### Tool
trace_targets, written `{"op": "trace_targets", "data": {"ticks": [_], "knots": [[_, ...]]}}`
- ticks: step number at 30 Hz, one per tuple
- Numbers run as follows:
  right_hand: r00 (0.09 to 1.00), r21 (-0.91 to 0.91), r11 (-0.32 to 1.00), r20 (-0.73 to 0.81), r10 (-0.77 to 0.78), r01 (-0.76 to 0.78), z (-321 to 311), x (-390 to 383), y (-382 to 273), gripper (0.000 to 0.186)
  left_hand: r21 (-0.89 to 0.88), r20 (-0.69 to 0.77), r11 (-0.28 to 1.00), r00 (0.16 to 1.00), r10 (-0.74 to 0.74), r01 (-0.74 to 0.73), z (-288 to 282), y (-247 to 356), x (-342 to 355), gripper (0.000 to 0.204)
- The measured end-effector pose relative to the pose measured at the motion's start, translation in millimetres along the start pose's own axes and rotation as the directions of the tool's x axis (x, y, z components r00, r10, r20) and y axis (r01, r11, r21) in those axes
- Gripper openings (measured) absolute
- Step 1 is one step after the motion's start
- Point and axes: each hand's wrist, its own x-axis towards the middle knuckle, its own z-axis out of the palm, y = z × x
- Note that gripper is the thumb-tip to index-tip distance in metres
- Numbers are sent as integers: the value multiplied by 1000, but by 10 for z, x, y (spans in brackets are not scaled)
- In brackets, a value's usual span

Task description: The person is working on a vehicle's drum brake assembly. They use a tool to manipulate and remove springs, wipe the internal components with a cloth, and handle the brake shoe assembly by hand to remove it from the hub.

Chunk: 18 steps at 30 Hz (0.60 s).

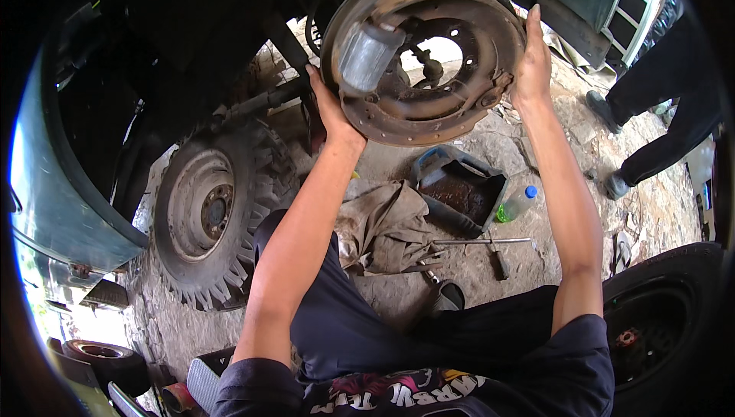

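Observation:
Both hands hold up a rusty, dish-shaped brake drum (429, 130), with a large hole and smaller bolt holes in its middle. My left hand (334, 111) is pressed to its lower left edge; part of that hand is hidden behind the rim. At the right edge, my right hand (534, 68) grips with the palm against the rim and a digit pointing up. A smooth grey, rounded piece of metal (370, 57) shows at the drum's left inside; whether it is fixed there I cannot tell. A dark knobbed part shows through the middle hole.
A wheel with a chunky tyre (200, 206) stands left; another tyre (658, 317) lies right. A cut-open plastic container (459, 191), a bottle (517, 204), a cloth (387, 222) and a metal bar (490, 242) are on the ground. A person's legs (662, 111) stand at right. Dark vehicle parts hang above.

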Motion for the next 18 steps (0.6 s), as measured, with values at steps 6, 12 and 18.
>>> {"op": "trace_targets", "data": {"ticks": [6, 12, 18], "knots": [[892, -157, 878, 71, -446, 452, 19, 46, -87, 58, -276, 29, 960, 999, -35, 41, -144, -113, 71, 48], [988, 195, 971, 43, -149, 138, -56, -10, -97, 67, -216, 64, 976, 997, 49, -34, -62, 16, 69, 49], [969, 102, 975, 133, -208, 196, 159, -79, -276, 62, -161, -25, 986, 999, 42, -45, 48, 55, -8, 57]]}}
